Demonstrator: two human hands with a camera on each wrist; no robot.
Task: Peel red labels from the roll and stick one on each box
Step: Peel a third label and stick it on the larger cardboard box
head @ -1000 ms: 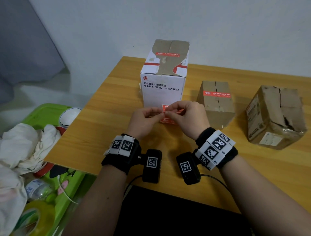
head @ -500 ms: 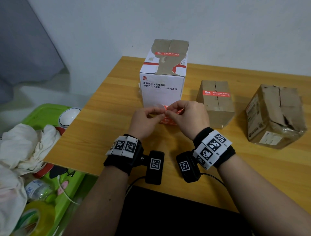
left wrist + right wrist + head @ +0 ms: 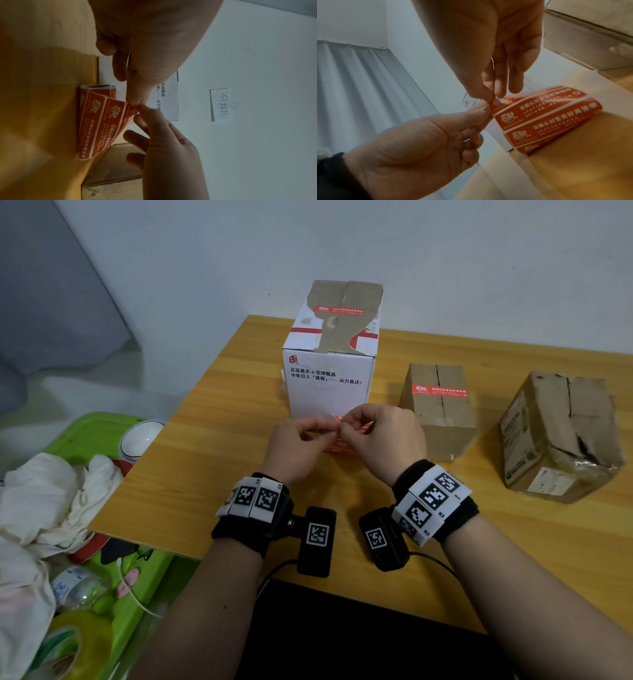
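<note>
A roll of red labels (image 3: 342, 447) lies on the wooden table (image 3: 212, 446) in front of the tall white box (image 3: 329, 392). Its loose strip (image 3: 102, 121) curls up to my hands. My left hand (image 3: 318, 426) pinches the strip's end (image 3: 493, 108) between thumb and forefinger. My right hand (image 3: 352, 422) pinches the corner of the top label (image 3: 498, 101) right beside it. The white box carries a red label (image 3: 339, 310) on top. So does the middle brown box (image 3: 442, 419), whose label (image 3: 440, 392) crosses its flaps. I see no red label on the right brown box (image 3: 561, 436).
Left of the table's edge sits a green tray (image 3: 92, 433) with white cloth (image 3: 44, 501), a white bowl (image 3: 140, 438) and a yellow tape roll (image 3: 78, 645). A wall stands close behind the boxes, with a handwritten paper note (image 3: 221, 104) on it.
Both hands stay pinched on the strip's end in the same spot before the white box; only the fingertips have shifted slightly.
</note>
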